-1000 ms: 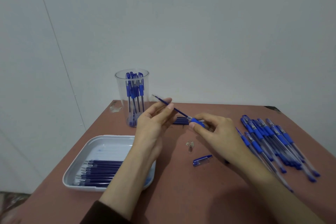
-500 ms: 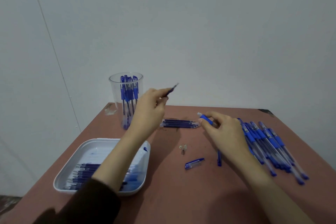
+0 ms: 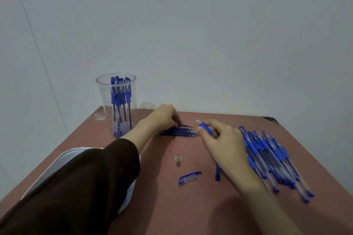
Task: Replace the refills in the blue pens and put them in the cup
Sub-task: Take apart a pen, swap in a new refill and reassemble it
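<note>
Fingertips [image 3: 176, 122] of the left hand [image 3: 164, 117] pinch one refill [image 3: 186, 125] at centre frame.
Right hand [image 3: 225, 139] grips the pen barrel [image 3: 205, 128] by its blue sleeve — a refill is likely light, thin, bendy — hold it mid-length; cup [image 3: 116, 105] stands upper left.

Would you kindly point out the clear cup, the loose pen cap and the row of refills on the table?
clear cup [image 3: 104, 104]: head view, bare left wall.
loose pen cap [image 3: 190, 177]: head view, middle of the cap.
row of refills [image 3: 185, 132]: head view, middle of the visible part.
</note>
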A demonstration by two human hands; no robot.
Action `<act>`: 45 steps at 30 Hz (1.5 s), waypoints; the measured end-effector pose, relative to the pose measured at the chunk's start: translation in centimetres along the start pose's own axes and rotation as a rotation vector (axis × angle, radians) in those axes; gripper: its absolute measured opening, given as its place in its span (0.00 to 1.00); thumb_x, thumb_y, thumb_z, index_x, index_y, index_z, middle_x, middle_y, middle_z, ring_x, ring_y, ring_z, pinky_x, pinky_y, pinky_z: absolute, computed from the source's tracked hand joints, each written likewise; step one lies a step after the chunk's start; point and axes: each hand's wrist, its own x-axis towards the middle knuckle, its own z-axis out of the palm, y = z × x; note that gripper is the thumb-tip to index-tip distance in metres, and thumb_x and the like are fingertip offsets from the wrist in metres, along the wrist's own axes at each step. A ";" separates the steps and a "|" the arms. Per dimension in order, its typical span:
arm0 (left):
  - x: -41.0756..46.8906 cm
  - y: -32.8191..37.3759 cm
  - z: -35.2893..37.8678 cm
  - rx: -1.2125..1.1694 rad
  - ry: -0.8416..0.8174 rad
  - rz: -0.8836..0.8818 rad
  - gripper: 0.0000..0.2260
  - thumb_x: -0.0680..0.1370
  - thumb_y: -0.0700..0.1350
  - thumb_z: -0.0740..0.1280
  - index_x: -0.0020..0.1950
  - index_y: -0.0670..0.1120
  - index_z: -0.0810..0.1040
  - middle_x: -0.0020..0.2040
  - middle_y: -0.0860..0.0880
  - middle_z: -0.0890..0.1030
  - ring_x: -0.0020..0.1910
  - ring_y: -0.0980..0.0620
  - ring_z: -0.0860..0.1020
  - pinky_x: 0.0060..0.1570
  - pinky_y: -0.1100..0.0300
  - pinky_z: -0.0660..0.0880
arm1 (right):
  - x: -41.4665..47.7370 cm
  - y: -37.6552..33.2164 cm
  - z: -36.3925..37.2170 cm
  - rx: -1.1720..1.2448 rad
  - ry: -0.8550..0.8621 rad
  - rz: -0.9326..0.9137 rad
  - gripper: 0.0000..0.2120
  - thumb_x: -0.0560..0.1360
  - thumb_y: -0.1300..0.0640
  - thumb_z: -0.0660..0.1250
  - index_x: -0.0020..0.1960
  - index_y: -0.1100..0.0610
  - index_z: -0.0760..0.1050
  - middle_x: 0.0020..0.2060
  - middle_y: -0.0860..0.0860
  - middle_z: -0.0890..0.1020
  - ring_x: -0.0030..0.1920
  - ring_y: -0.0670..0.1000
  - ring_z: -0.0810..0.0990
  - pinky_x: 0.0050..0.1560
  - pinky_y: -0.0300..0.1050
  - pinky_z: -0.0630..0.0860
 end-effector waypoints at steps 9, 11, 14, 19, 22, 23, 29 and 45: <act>-0.2 -0.3 -0.2 -0.040 -0.078 -0.016 0.11 0.75 0.36 0.64 0.52 0.46 0.84 0.51 0.47 0.84 0.51 0.52 0.78 0.50 0.65 0.72 | -0.1 0.1 0.0 0.014 -0.005 0.018 0.06 0.76 0.50 0.67 0.49 0.49 0.82 0.24 0.44 0.72 0.27 0.45 0.70 0.30 0.41 0.67; -0.4 -0.2 -0.3 -0.053 -0.077 -0.025 0.12 0.75 0.35 0.63 0.52 0.46 0.84 0.52 0.47 0.84 0.52 0.51 0.78 0.51 0.65 0.72 | -0.2 0.1 0.0 0.016 -0.009 0.018 0.06 0.76 0.50 0.67 0.50 0.49 0.82 0.24 0.44 0.72 0.27 0.45 0.70 0.30 0.41 0.67; -0.5 -0.4 -0.4 -0.075 -0.068 -0.032 0.13 0.75 0.34 0.63 0.52 0.45 0.84 0.52 0.47 0.83 0.53 0.51 0.78 0.53 0.64 0.73 | -0.2 0.1 0.1 0.005 -0.019 0.019 0.07 0.76 0.50 0.67 0.50 0.49 0.82 0.24 0.44 0.72 0.28 0.45 0.70 0.30 0.41 0.68; -0.6 -0.6 -0.4 -0.087 -0.055 -0.034 0.13 0.75 0.34 0.63 0.53 0.45 0.83 0.52 0.46 0.83 0.52 0.51 0.78 0.51 0.66 0.71 | -0.2 0.0 0.1 0.001 -0.033 0.018 0.06 0.76 0.50 0.67 0.50 0.48 0.82 0.26 0.44 0.75 0.29 0.45 0.72 0.32 0.41 0.70; -0.8 -0.2 -0.6 -0.098 -0.038 -0.021 0.12 0.75 0.34 0.64 0.54 0.44 0.83 0.53 0.46 0.83 0.51 0.53 0.77 0.49 0.67 0.70 | -0.2 0.1 0.1 -0.006 -0.046 0.011 0.06 0.76 0.49 0.67 0.49 0.48 0.81 0.27 0.46 0.76 0.30 0.45 0.73 0.34 0.43 0.71; -1.0 -0.1 -0.7 -0.105 -0.017 -0.013 0.12 0.75 0.35 0.64 0.55 0.44 0.82 0.53 0.46 0.82 0.51 0.53 0.77 0.49 0.67 0.70 | -0.2 0.1 0.1 -0.001 -0.047 0.010 0.06 0.76 0.49 0.67 0.48 0.48 0.81 0.26 0.46 0.76 0.30 0.46 0.72 0.34 0.44 0.71; -5.4 0.8 -2.6 -0.200 0.123 0.062 0.09 0.77 0.40 0.65 0.54 0.47 0.82 0.47 0.49 0.82 0.47 0.54 0.78 0.43 0.72 0.70 | -1.0 -0.6 0.8 0.001 -0.113 -0.049 0.04 0.75 0.48 0.67 0.45 0.46 0.80 0.27 0.48 0.77 0.31 0.46 0.74 0.35 0.45 0.72; -19.2 -5.2 -7.3 0.041 -0.303 -0.170 0.09 0.72 0.42 0.73 0.51 0.50 0.83 0.47 0.53 0.83 0.47 0.56 0.80 0.54 0.60 0.75 | -5.2 -6.5 5.3 0.094 -0.191 -0.222 0.05 0.73 0.50 0.69 0.46 0.49 0.81 0.33 0.50 0.82 0.35 0.52 0.78 0.41 0.51 0.77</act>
